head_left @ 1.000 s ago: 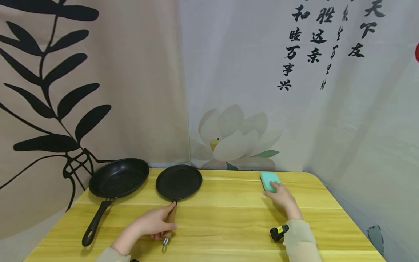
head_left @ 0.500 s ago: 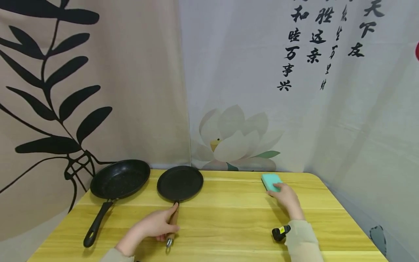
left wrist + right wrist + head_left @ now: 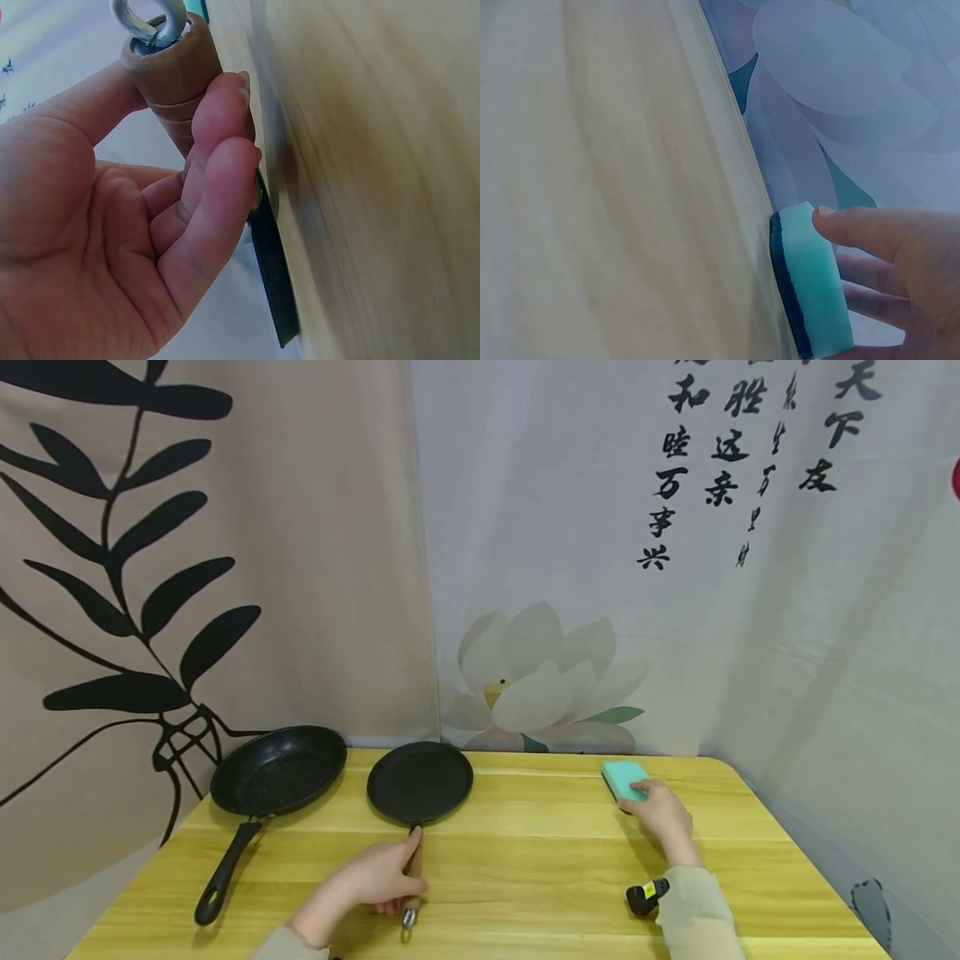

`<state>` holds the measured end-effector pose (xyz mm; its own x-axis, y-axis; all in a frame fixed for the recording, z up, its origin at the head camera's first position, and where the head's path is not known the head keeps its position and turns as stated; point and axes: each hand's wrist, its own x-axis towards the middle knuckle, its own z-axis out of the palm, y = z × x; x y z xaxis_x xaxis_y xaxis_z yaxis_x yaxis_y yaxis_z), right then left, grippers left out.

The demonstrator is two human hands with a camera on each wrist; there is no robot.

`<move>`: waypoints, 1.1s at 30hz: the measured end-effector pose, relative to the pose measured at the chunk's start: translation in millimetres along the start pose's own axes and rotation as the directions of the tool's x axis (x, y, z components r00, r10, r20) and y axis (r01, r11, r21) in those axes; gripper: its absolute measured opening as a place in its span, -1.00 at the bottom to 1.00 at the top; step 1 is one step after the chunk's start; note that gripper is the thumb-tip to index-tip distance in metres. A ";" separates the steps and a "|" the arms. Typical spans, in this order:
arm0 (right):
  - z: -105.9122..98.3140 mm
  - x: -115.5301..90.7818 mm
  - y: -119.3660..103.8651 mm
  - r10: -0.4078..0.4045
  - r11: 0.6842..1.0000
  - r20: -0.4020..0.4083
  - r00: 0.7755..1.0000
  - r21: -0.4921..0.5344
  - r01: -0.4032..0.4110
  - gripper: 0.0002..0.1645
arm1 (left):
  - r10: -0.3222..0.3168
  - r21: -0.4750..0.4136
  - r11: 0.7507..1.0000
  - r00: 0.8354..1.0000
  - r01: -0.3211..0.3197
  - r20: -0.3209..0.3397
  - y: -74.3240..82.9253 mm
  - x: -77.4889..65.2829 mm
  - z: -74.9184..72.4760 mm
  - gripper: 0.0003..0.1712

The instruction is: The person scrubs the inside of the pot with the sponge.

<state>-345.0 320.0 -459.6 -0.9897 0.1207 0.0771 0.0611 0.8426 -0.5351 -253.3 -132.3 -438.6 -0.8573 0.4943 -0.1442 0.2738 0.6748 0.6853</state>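
Head view: left arm (image 3: 291, 945) in from bottom edge, left of centre, slanting up-right. Left hand (image 3: 378, 872) at lower centre, gripping; left wrist view has palm (image 3: 82, 247) bared, fingers (image 3: 214, 217) bent inward. Right arm (image 3: 699, 914) rises right of centre, leaning left. Right hand (image 3: 663, 817) at lower right, pinching. Both arms sleeved.

Right sleeve (image 3: 699, 912): pale beige-green, plain cuff. Just left of right sleeve: black wrist device (image 3: 641, 902), yellow patch. Well left of right sleeve: left sleeve (image 3: 288, 947), similar hue. Left hand (image 3: 378, 874), right hand (image 3: 663, 814): bare.
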 end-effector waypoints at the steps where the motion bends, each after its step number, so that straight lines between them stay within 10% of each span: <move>1: 0.2 -0.5 0.3 0.001 1.000 -0.002 1.000 -0.007 -0.001 -0.29 | -0.001 0.000 1.000 1.000 0.001 0.004 0.3 0.5 0.8 0.03; 33: 3.2 -1.4 9.0 -0.018 0.997 -0.060 0.998 0.073 0.023 -0.41 | 0.040 0.037 0.998 0.996 -0.044 0.080 37.0 28.5 29.7 0.02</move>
<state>-343.5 325.7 -467.2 -0.9811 0.1364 0.1372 0.0288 0.8042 -0.5936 -254.7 -77.0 -438.5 -0.8080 0.5633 -0.1728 0.3268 0.6725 0.6640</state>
